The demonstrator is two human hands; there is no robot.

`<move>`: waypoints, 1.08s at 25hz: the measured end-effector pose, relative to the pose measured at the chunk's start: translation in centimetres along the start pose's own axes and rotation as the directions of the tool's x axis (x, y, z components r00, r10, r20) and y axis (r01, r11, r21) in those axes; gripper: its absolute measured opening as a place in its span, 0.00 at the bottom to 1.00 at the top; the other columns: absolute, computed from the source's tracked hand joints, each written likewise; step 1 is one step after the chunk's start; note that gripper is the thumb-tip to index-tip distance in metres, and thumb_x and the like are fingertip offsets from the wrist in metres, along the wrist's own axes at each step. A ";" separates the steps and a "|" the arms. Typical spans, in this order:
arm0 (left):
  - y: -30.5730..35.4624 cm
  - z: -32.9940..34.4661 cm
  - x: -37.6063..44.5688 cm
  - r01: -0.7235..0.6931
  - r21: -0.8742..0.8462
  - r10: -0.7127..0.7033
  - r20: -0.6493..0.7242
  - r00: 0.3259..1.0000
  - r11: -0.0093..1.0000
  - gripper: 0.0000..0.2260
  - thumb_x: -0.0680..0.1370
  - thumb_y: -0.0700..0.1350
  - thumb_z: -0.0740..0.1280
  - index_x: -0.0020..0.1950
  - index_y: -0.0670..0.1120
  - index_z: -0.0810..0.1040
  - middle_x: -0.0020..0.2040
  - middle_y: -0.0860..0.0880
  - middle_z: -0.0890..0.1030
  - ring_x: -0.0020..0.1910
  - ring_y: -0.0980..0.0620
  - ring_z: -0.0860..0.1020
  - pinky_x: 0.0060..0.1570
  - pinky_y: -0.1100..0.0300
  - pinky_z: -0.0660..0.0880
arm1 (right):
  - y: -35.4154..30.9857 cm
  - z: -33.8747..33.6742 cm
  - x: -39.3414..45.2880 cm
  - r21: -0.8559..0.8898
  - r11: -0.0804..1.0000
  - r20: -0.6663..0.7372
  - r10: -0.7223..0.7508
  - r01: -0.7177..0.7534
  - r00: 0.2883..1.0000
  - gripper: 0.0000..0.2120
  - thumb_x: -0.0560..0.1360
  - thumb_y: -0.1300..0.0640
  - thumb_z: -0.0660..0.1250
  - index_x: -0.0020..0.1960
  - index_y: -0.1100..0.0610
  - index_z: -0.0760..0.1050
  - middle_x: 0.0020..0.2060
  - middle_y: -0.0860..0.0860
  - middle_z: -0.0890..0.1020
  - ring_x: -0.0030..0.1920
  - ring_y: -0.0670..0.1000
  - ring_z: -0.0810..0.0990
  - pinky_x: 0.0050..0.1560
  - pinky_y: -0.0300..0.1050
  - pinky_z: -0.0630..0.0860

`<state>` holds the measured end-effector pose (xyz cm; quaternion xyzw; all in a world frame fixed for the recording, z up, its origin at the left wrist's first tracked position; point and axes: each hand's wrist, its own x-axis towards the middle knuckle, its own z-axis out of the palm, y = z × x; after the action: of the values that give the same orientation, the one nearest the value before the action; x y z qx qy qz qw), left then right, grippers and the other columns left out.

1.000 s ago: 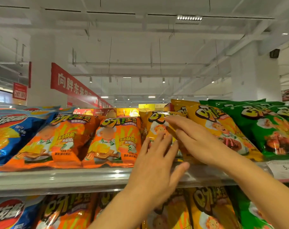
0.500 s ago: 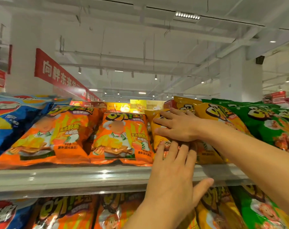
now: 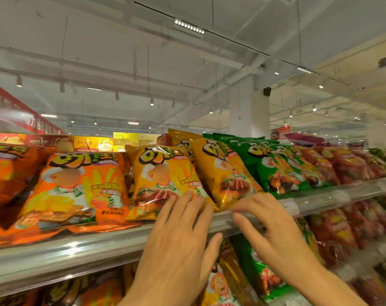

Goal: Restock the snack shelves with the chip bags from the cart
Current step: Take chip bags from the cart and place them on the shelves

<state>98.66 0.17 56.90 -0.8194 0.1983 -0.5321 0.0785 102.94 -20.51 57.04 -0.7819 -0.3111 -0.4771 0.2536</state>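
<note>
Since the earlier frame the right hand [image 3: 273, 226] has dropped off the face of the yellow chip bag [image 3: 165, 182] to the shelf [image 3: 66, 250] edge, and the view has swung right. That hand hovers with fingers loosely curled and holds nothing; whether its blurred fingertips touch the neighbouring yellow bag [image 3: 225, 173] cannot be told. The left hand [image 3: 181, 237] lies flat, fingers straight, pressing the lower corner of the yellow chip bag, which leans back on the top shelf between the orange bag [image 3: 77, 186] and its yellow twin.

This row looks filled and faced (the cart is out of view, so the remaining stock is unknown). The bags are glossy, crinkled film, puffed like pillows; the shelf lip is clear, shiny plastic. Green bags [image 3: 282, 164] continue rightward.
</note>
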 end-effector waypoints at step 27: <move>20.3 13.9 14.0 0.090 0.227 -0.163 0.326 0.931 0.970 0.34 0.80 0.65 0.48 0.82 0.47 0.59 0.82 0.42 0.58 0.81 0.41 0.52 0.77 0.38 0.56 | 28.5 0.0 -16.6 -0.287 0.933 0.338 0.311 -0.217 0.889 0.32 0.78 0.32 0.53 0.61 0.53 0.83 0.63 0.58 0.82 0.58 0.63 0.84 0.47 0.54 0.85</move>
<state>111.26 -25.16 55.89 -0.8976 0.0713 -0.4035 0.1625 117.86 -43.86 39.16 -0.9189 -0.1837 -0.3126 0.1552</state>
